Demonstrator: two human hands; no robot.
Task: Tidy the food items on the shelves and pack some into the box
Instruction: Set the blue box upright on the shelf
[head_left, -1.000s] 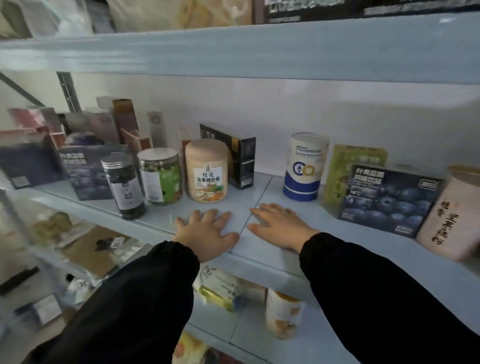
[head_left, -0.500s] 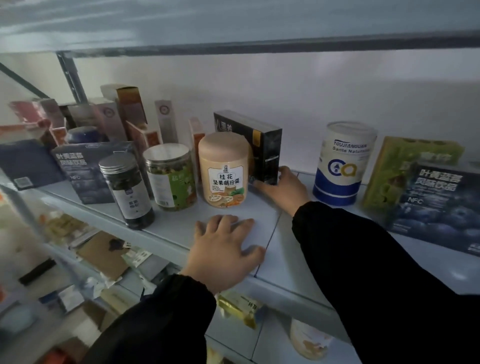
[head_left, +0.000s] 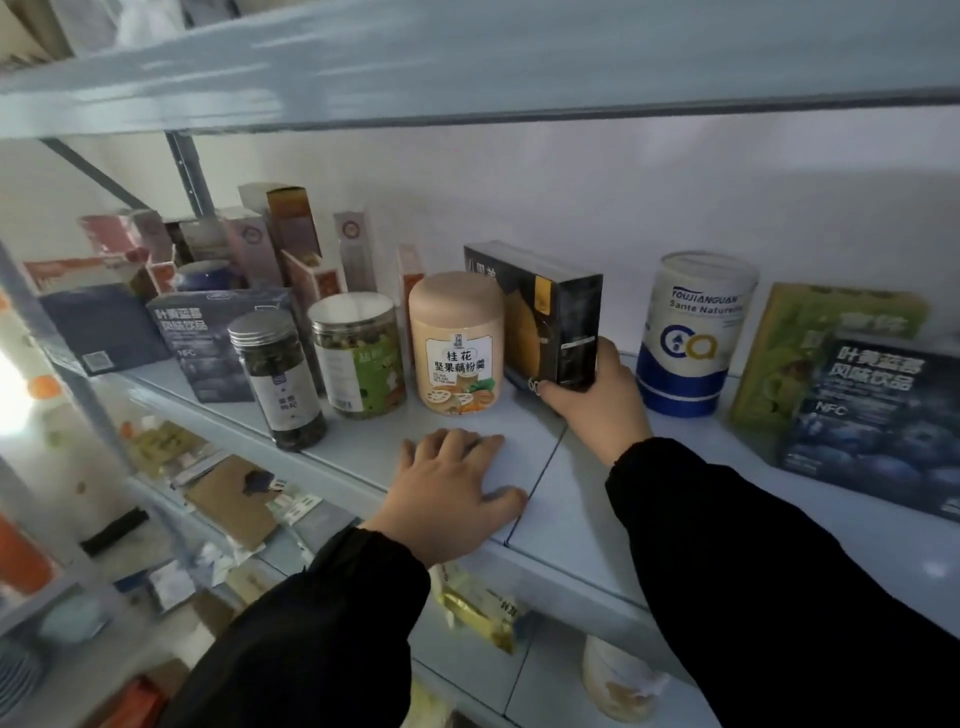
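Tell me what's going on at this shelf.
A person in black sleeves is working at a stocked shelf. The right hand grips the bottom corner of a black box that stands between a peach canister and a blue-and-white canister. The left hand rests flat on the shelf in front of them.

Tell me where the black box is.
Head view: the black box is mid-shelf between the peach canister and the blue-and-white tin, its lower corner gripped by the right hand.
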